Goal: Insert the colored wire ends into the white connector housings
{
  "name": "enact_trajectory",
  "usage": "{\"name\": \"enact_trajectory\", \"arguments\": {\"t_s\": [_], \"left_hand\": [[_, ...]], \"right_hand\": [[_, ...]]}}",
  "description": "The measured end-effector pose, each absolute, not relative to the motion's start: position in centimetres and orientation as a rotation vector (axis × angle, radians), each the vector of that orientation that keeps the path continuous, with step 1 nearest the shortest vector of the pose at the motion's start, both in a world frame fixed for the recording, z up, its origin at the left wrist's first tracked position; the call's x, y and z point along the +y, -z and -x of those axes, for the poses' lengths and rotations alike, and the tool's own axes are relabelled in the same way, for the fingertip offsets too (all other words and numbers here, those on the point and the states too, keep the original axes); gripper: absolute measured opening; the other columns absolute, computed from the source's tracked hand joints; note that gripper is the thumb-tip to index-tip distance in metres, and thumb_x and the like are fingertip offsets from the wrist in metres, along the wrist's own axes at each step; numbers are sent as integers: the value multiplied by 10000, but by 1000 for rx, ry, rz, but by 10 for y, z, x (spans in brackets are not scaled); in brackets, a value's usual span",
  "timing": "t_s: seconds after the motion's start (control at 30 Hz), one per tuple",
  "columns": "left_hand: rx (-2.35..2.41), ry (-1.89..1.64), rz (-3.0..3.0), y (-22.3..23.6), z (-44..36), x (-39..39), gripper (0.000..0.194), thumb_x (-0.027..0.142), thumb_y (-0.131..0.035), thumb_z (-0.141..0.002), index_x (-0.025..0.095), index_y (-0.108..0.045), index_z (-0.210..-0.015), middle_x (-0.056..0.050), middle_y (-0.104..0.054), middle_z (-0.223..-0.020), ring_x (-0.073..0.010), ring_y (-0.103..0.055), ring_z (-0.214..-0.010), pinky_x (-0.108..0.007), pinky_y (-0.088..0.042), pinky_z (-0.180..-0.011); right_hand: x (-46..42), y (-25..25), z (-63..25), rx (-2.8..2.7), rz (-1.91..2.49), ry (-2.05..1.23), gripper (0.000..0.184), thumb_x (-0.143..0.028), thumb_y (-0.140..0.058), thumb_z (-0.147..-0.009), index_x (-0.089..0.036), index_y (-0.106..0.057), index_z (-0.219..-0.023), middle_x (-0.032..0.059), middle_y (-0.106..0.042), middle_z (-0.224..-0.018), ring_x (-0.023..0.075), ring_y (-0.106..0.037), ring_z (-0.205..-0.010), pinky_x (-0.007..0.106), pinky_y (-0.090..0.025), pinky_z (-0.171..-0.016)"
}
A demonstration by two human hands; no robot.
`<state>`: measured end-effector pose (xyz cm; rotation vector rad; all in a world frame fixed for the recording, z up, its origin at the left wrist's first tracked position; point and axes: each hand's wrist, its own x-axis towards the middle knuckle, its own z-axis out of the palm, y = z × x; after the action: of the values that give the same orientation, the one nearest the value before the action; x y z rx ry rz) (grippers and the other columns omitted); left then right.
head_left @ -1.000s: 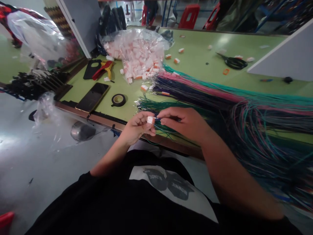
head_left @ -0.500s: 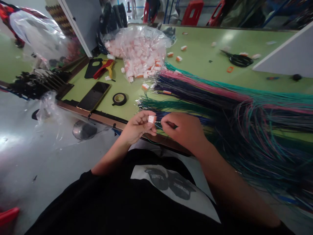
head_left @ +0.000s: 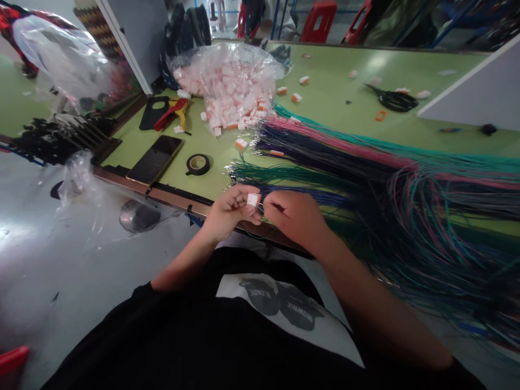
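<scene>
A small white and orange connector housing (head_left: 252,200) is pinched between the thumb and fingers of my left hand (head_left: 231,210), over the table's front edge. My right hand (head_left: 293,212) is closed in a pinch right beside the housing's orange side. A thin wire runs from its fingertips to the housing; how far its end sits inside is too small to tell. Behind both hands lie bundles of cut wires with metal terminals at their left ends: green (head_left: 280,172), dark (head_left: 309,145), pink (head_left: 325,140) and teal (head_left: 349,132).
A clear bag of connector housings (head_left: 239,81) stands at the back. Left of the wires lie black tape (head_left: 197,164), a phone (head_left: 155,160) and a red-and-yellow wire tool (head_left: 173,114). Scissors (head_left: 396,101) and loose housings lie farther back. A grey panel (head_left: 475,92) stands at right.
My right hand has moved left, closer to the connector housing, and the bare stretch of wire between them has become shorter. My left hand stays nearly in place.
</scene>
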<state>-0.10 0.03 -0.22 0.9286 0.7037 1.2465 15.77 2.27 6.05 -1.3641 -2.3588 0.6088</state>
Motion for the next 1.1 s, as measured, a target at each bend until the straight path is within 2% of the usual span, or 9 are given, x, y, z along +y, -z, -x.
{"name": "enact_trajectory", "arguments": {"t_s": [0.1,0.3,0.57,0.77,0.9,1.0,1.1], "left_hand": [[734,-1245,-954,1,-1,-1,419,353,-843,-669,183,-613,-976,39,-672,-708,-103,-668,-597,-222,-567,-599],[752,-1245,-949,-1,-2,-1,433,367,-841,-675,179,-613,-992,37,-672,-698,-108,-675,-596,-226,-573,-609],[787,-1265,-965,-2,-2,-2,432,366,-856,-653,171,-631,-967,42,-670,-680,-106,-682,-600,-210,-573,-599],[735,-1248,-944,-3,-1,-2,384,329,-849,-674,177,-651,-965,42,-678,-681,-104,-683,-574,-199,-570,-561],[699,-1293,-910,-1,-1,-1,386,317,-865,-651,179,-659,-948,49,-667,-676,-99,-682,-560,-182,-562,-538],[708,-1282,-915,0,-2,-1,392,327,-868,-647,173,-659,-941,42,-671,-683,-102,-684,-563,-183,-561,-533],[717,-1277,-916,0,-2,-2,393,333,-867,-651,171,-656,-940,39,-669,-680,-106,-683,-566,-191,-565,-533]], "right_hand": [[23,-57,-156,-2340,1388,-590,212,-209,-452,-747,-200,-433,-536,3,-520,-550,114,-374,-536,282,-217,-557],[25,-55,-166,-2236,1268,-837,129,-214,-490,-758,-197,-596,-688,13,-665,-704,122,-531,-628,246,-334,-611],[17,-46,-160,-2260,1347,-667,167,-172,-484,-756,-180,-577,-618,8,-622,-626,106,-477,-571,248,-303,-579],[67,-76,-191,-2469,1212,-909,212,-308,-535,-829,-198,-698,-748,2,-694,-736,139,-590,-682,254,-393,-647],[146,-79,-220,-2297,1752,-117,217,-205,-517,-818,-172,-732,-821,76,-707,-828,218,-621,-814,320,-415,-705],[178,-62,-228,-2375,1997,26,242,-169,-538,-802,-188,-753,-911,92,-728,-995,257,-636,-953,337,-441,-750],[181,-49,-227,-2454,2020,59,259,-186,-559,-805,-222,-756,-970,78,-726,-1089,264,-632,-1028,335,-457,-780]]}}
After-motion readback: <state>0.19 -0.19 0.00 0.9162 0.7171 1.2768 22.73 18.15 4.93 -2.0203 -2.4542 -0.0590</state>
